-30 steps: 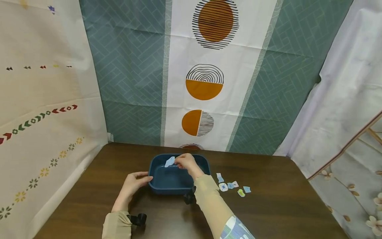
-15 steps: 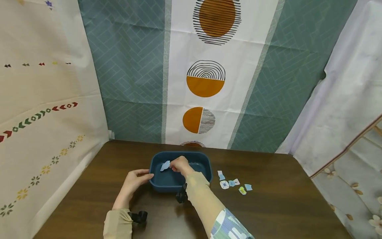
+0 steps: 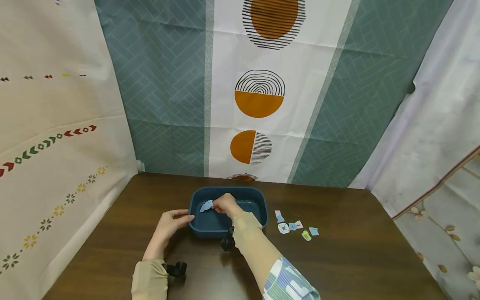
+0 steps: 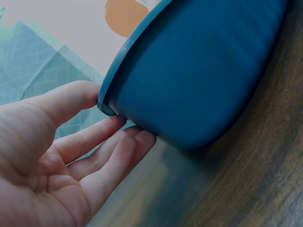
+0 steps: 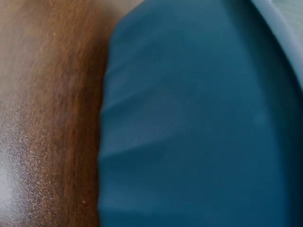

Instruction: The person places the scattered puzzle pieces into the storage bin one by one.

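A blue plastic basin (image 3: pixel 210 233) with rounded corners stands on the dark wooden table. My left hand (image 3: pixel 166 230) pinches its left rim, and the left wrist view has the thumb on the lip and the fingertips (image 4: pixel 147 138) against the outer wall below. Inside the basin, toward its left part, my right hand (image 3: pixel 226 205) pinches a small light blue paper cutout (image 3: pixel 206 206) by its right end. The cutout's other end points down to the left. From the right wrist, only the basin's outer side (image 5: pixel 180 132) shows; the right hand itself is out of that view.
To the right of the basin lie several small paper cutouts: a blue-and-white one (image 3: pixel 279 216), a white one with a blue star (image 3: pixel 283 228), a green one (image 3: pixel 306 235) and a light blue one (image 3: pixel 313 231). A patterned cloth (image 3: pixel 258 104) hangs behind the table.
My right hand has moved left and lower into the basin, carrying the light blue cutout. The left hand keeps its hold on the rim. The head view has tilted slightly.
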Motion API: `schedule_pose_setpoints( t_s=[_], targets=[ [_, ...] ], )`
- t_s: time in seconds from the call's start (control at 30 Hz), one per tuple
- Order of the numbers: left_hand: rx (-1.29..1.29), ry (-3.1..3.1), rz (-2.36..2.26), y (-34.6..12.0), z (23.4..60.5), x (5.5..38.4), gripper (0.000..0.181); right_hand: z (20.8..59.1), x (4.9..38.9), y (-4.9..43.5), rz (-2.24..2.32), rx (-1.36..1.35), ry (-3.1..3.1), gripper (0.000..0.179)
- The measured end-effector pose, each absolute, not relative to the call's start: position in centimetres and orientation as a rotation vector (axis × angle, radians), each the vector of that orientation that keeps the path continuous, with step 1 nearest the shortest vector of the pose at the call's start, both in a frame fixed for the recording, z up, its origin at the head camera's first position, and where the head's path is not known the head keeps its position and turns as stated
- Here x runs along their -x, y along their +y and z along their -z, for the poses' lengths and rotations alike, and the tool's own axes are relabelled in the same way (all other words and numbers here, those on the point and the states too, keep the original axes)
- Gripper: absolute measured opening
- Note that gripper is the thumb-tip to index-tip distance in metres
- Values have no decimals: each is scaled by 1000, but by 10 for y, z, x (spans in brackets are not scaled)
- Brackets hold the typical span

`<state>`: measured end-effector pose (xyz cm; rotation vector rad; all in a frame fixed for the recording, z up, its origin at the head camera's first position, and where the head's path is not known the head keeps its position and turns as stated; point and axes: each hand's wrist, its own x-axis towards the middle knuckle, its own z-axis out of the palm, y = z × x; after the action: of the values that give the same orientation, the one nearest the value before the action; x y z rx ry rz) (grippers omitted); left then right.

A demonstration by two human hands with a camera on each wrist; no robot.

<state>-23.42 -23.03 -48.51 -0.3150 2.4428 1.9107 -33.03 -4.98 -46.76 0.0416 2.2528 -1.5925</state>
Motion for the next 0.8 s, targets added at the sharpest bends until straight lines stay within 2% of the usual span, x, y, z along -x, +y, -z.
schedule_pose_setpoints(
  t_s=[0.3,0.8],
  targets=[
    [309,2430,-1906,-231,485,237,51,475,341,-49,1549,-46,2216,12],
    [308,2415,-1938,-230,481,234,47,459,323,-45,1420,56,2253,27]
  ],
)
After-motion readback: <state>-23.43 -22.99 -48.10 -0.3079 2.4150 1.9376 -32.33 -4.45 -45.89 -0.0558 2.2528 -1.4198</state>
